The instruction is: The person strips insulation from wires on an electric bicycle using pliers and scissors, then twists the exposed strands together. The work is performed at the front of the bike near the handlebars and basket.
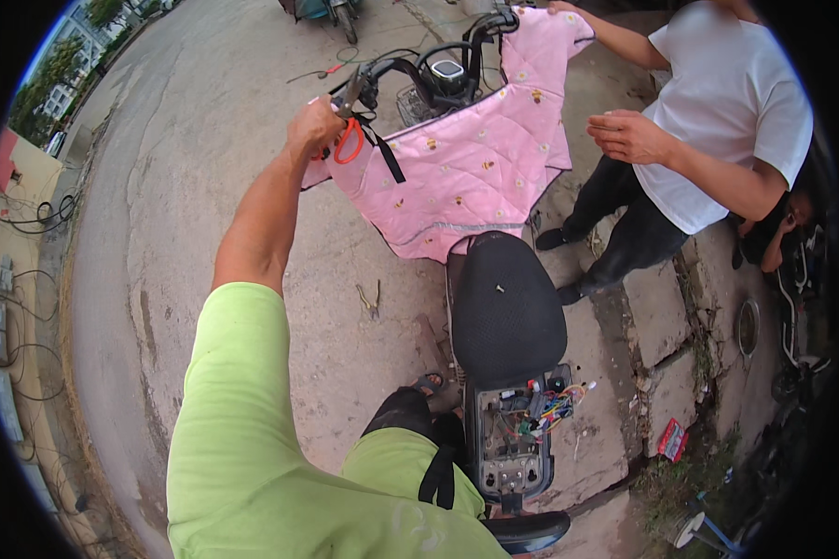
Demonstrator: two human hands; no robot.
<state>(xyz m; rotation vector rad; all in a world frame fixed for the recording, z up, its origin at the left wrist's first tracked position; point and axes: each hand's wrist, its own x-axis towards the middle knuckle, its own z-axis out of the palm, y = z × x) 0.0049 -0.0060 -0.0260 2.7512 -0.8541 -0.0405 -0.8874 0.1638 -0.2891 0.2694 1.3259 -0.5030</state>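
My left hand [315, 129] is closed round scissors with orange-red handles [350, 142], beside the left end of the handlebar [405, 67]. A black strap [389, 158] hangs next to the scissors. Draped across the front of the electric scooter is a pink quilted apron cover [466, 168] with small printed figures and a dark edging. Another person's hand [561, 7] touches its far right corner; that person's other hand [629, 137] is raised in front of a white shirt. My right hand does not show.
Behind the cover sits the black scooter seat [510, 312], with a small metal piece [500, 289] on it. An opened compartment [513, 447] holds tangled coloured wires. Pliers [370, 300] lie on the concrete. A red packet [672, 440] is at the right, near broken slabs.
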